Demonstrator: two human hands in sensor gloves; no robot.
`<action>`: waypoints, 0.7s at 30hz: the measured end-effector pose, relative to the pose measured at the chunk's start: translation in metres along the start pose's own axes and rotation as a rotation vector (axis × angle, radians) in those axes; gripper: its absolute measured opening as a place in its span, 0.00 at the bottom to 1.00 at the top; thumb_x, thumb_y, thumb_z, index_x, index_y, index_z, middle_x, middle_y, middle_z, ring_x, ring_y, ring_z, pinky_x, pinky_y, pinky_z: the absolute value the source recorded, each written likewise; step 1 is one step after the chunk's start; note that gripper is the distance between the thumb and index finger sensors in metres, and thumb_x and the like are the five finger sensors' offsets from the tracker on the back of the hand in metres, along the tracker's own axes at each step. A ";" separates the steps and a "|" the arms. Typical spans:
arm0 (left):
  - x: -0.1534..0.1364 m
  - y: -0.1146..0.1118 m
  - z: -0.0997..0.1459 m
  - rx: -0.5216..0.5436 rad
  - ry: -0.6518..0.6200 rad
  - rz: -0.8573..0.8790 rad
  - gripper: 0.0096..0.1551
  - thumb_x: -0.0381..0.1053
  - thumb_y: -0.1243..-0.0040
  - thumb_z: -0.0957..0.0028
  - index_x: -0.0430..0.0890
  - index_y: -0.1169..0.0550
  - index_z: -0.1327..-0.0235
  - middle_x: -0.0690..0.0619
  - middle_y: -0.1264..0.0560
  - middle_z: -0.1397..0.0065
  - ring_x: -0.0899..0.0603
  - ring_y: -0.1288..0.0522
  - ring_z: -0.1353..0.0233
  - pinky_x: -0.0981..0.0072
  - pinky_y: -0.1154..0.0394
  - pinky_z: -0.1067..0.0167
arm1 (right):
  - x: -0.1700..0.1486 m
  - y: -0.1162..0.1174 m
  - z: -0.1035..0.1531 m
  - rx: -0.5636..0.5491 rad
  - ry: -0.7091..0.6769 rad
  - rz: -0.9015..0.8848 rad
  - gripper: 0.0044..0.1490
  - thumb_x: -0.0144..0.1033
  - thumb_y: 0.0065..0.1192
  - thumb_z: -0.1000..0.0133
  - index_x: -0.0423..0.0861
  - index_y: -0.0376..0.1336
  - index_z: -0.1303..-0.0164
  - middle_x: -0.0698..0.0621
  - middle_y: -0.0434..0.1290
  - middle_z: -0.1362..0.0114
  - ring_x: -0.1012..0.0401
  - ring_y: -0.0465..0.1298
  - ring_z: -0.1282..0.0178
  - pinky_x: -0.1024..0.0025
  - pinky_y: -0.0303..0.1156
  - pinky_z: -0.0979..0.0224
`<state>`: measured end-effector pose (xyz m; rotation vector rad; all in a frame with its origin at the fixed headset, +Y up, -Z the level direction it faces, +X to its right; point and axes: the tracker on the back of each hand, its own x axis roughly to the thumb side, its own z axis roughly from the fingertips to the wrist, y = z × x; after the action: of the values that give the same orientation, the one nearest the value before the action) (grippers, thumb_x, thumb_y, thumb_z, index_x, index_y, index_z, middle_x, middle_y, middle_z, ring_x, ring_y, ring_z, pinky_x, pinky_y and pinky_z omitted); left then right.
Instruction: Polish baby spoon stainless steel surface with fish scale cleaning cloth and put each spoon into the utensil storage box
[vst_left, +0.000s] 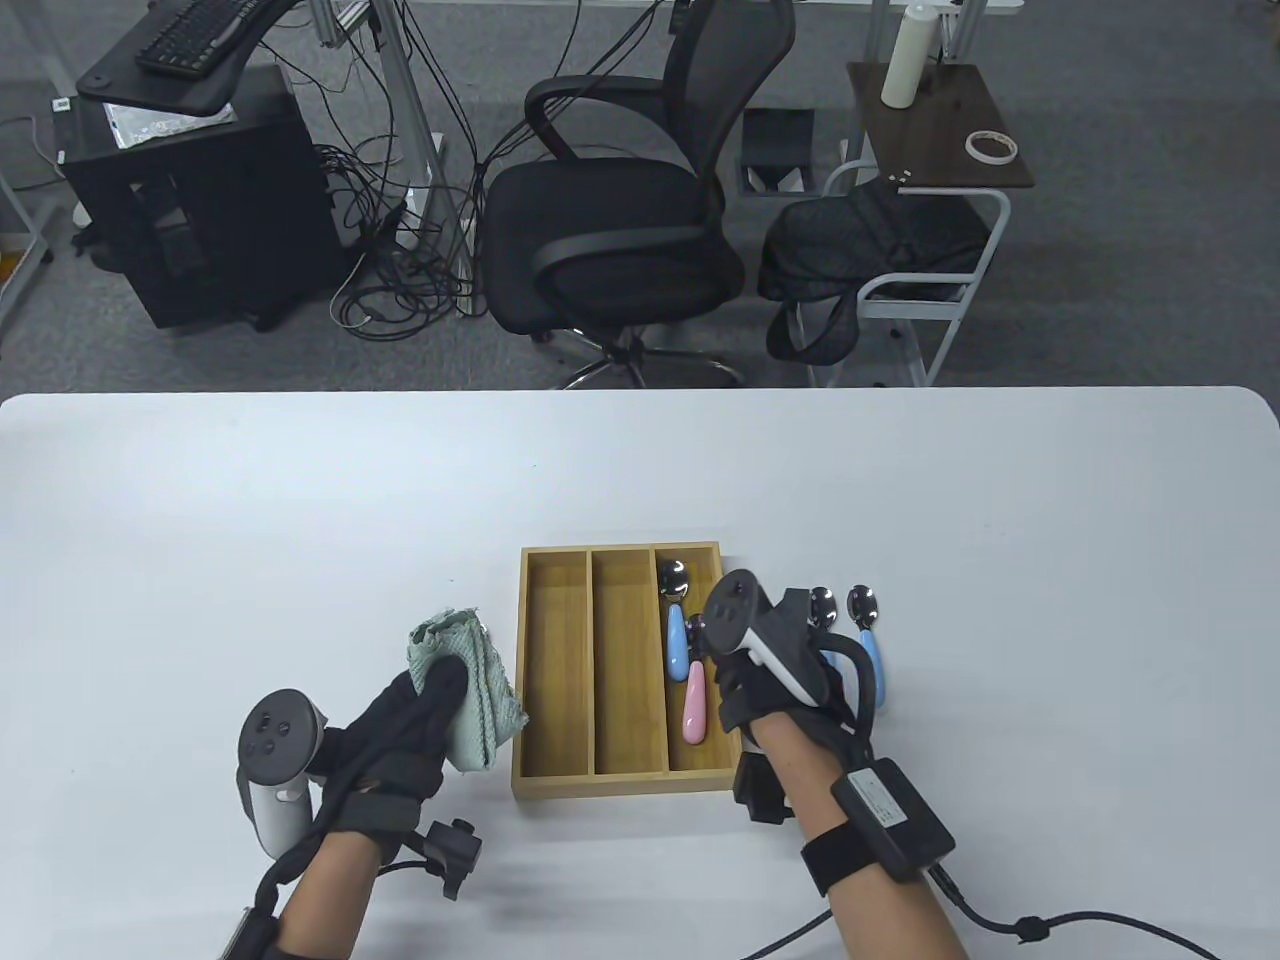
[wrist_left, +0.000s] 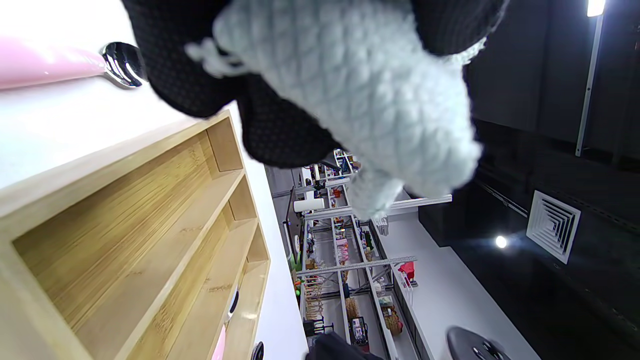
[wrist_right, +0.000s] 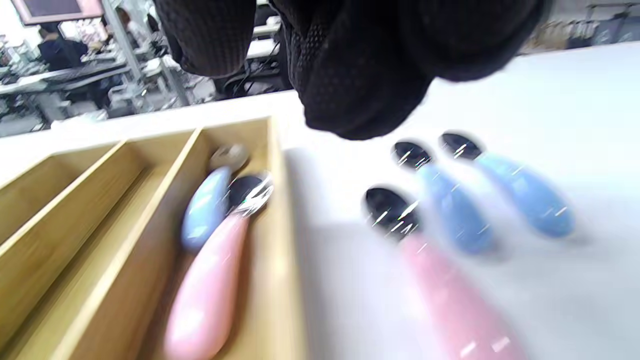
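**Two spoons boxed, three on the bench, cloth in the left hand**

The utensil storage box (vst_left: 560, 680), a bamboo tray with three long compartments, sits near the front edge of the bench (vst_left: 300, 500), about midway along it. Its right compartment holds two spoons: a blue-handled spoon (vst_left: 676, 625) and a pink-handled spoon (vst_left: 694, 695), lying side by side with bowls toward the far edge. The left and middle compartments show only bare wood.

The left hand (vst_left: 405, 725) is positioned just left of the box. Its fingers are curled around the fish scale cleaning cloth (vst_left: 465, 690), a pale green bunched cloth that projects beyond the fingertips.

The right hand (vst_left: 775, 690) is positioned over the right wall of the box. The right wrist view shows its fingers (wrist_right: 365, 70) above the bench, clear of every spoon; whether they are curled or relaxed cannot be determined.

Three unboxed spoons lie on the bench just right of the box: two blue spoons (wrist_right: 520, 192) parallel to each other, and one pink spoon (wrist_right: 445, 285) beside them, nearer the box.
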<state>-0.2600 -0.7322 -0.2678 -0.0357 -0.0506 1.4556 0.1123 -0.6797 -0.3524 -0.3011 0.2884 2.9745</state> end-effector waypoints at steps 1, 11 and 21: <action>0.000 0.000 0.000 0.000 0.002 0.001 0.27 0.62 0.51 0.34 0.43 0.21 0.41 0.56 0.16 0.49 0.49 0.12 0.50 0.52 0.18 0.46 | -0.009 -0.006 -0.002 -0.025 0.020 -0.006 0.36 0.53 0.53 0.33 0.37 0.60 0.26 0.46 0.74 0.38 0.58 0.82 0.56 0.66 0.81 0.52; -0.003 -0.010 -0.001 -0.054 0.027 -0.001 0.27 0.62 0.51 0.34 0.43 0.21 0.40 0.56 0.16 0.48 0.49 0.12 0.50 0.51 0.18 0.46 | -0.094 0.039 -0.042 0.066 0.244 0.078 0.40 0.56 0.50 0.33 0.38 0.57 0.23 0.38 0.66 0.27 0.46 0.76 0.38 0.53 0.76 0.38; -0.006 -0.017 -0.002 -0.095 0.039 -0.021 0.27 0.62 0.51 0.34 0.43 0.21 0.40 0.56 0.16 0.48 0.49 0.12 0.49 0.51 0.18 0.46 | -0.095 0.069 -0.064 0.102 0.267 0.170 0.38 0.54 0.50 0.33 0.35 0.59 0.27 0.37 0.67 0.30 0.46 0.75 0.40 0.53 0.74 0.38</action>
<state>-0.2434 -0.7398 -0.2685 -0.1405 -0.0879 1.4305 0.2060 -0.7708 -0.3822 -0.6954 0.5172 3.0680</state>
